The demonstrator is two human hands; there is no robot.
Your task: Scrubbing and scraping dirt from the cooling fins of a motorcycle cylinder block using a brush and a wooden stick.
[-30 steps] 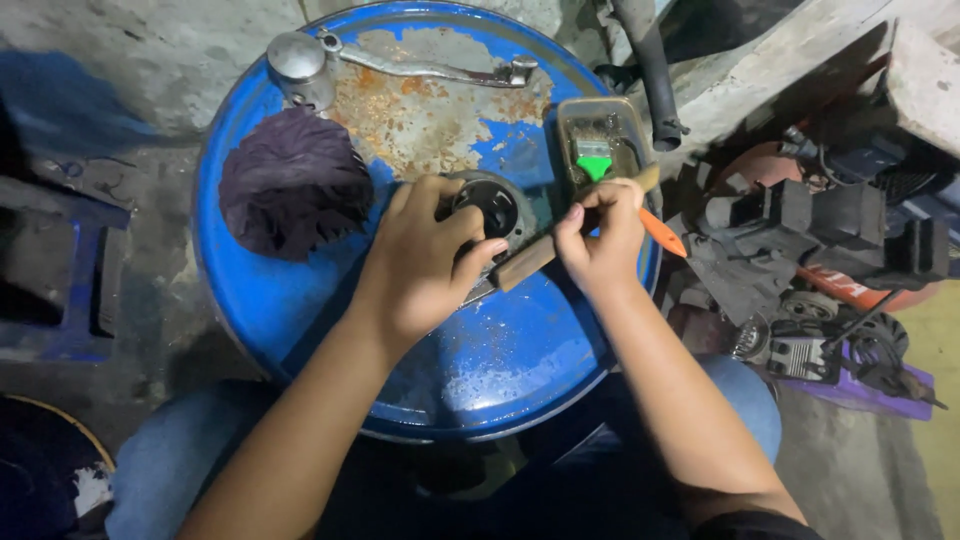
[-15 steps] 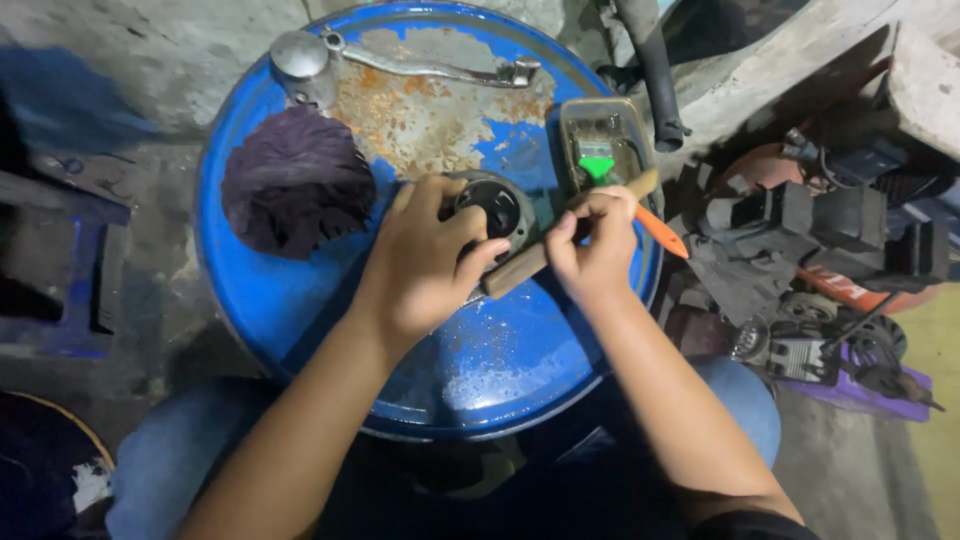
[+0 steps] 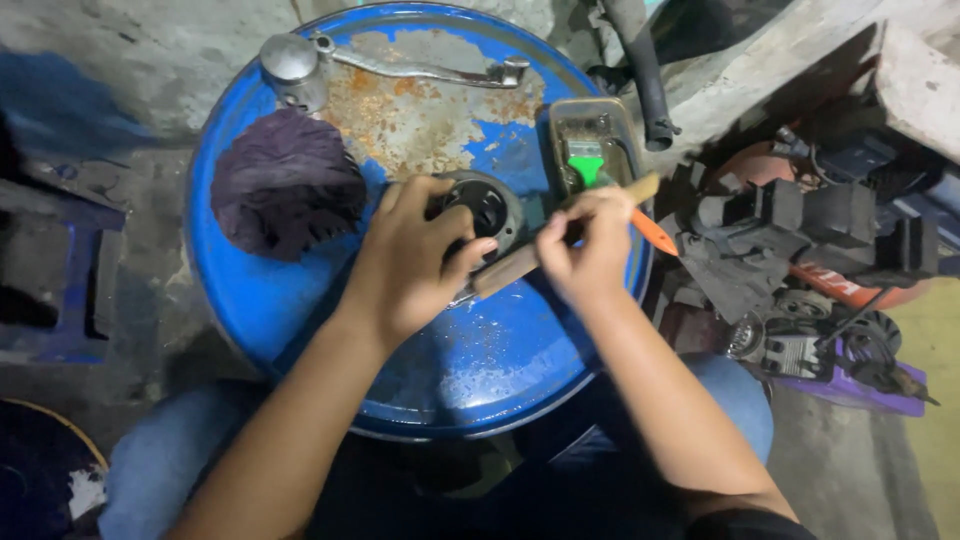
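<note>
A round dark metal engine part [image 3: 487, 208] lies on the top of a blue drum [image 3: 480, 370]. My left hand [image 3: 410, 260] grips the part from its left side, thumb pressed along its lower edge. My right hand [image 3: 585, 250] holds a wooden-handled brush [image 3: 520, 262] slanting from the part's lower right up past my fingers. The brush's bristle end is hidden under my left thumb. Both hands work close together near the drum's centre.
A dark purple rag [image 3: 285, 185] lies on the drum's left. A metal kick lever [image 3: 400, 65] rests at the far rim. A small tray [image 3: 590, 150] holds a green-handled tool and an orange one [image 3: 655, 232]. Engine parts [image 3: 800, 250] are piled on the right.
My right hand has shifted the brush slightly against the part. My left hand keeps the same grip; the view has barely moved.
</note>
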